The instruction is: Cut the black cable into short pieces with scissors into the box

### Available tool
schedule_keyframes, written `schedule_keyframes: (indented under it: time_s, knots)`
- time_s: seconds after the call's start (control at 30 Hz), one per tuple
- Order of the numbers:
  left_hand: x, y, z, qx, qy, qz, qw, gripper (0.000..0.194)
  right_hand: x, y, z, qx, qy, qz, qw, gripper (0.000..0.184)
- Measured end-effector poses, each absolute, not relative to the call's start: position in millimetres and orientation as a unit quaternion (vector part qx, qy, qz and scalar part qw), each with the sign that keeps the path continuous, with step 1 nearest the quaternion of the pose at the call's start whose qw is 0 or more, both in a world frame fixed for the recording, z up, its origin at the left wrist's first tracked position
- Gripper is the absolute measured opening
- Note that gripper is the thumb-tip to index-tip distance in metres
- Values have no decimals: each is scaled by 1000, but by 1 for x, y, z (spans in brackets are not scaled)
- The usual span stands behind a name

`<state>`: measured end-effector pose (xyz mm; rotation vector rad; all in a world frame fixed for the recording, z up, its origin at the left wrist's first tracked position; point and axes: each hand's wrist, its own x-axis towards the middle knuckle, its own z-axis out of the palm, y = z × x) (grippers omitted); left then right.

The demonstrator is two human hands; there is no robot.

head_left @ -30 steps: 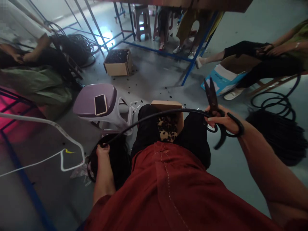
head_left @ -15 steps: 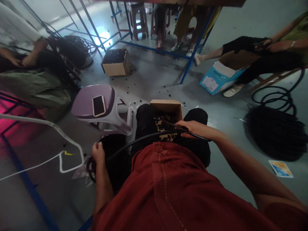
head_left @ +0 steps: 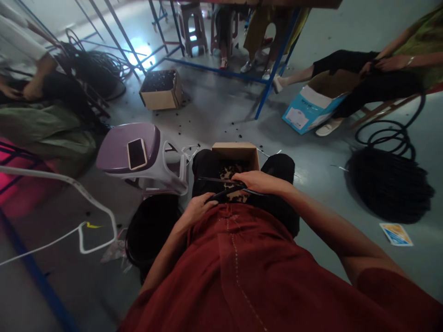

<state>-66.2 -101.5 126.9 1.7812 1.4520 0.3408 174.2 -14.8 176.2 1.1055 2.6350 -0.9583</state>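
Note:
A length of black rubber-like strip (head_left: pixel 226 189) runs across my lap between my two hands. My left hand (head_left: pixel 197 210) is closed on its left part, close to the front of the red shirt. My right hand (head_left: pixel 259 181) is closed round the strip farther right. From the right fingers a thin, dark, blade-like tool (head_left: pixel 211 179) sticks out to the left; its exact kind is hard to make out. Below the hands, between my knees, stands an open cardboard box (head_left: pixel 237 146) with small black pieces (head_left: pixel 238 165) in it.
Left of me are a purple-topped stool (head_left: pixel 114 147) with a phone (head_left: pixel 137 154) and a black bucket (head_left: pixel 152 226). At right lies a coil of black tubing (head_left: pixel 387 184). Seated people work on both sides, near a blue-and-white box (head_left: pixel 314 108) and another carton (head_left: pixel 161 99).
My left hand has come from beside the bucket to my lap, bringing the strip close to my right hand. My right hand has shifted left. The whole view has shifted slightly.

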Motion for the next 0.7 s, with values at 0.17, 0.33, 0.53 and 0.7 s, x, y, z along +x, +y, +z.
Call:
schedule_keyframes:
  time_s: [0.17,0.33,0.53,0.7]
  knots:
    - [-116,-113,98,681,599,96,409,31,199,-10,173,350,848,-394,63,39]
    - [-89,-106,95,701,596,48,389,27,191,-3,162,384,840,-376,68,33]
    - [-9,-76,103,733,540,142,388,33,159,-3,154,381,858,-334,87,32]
    - [-6,-72,94,723,535,142,413,39,172,9,164,380,863,-324,72,42]
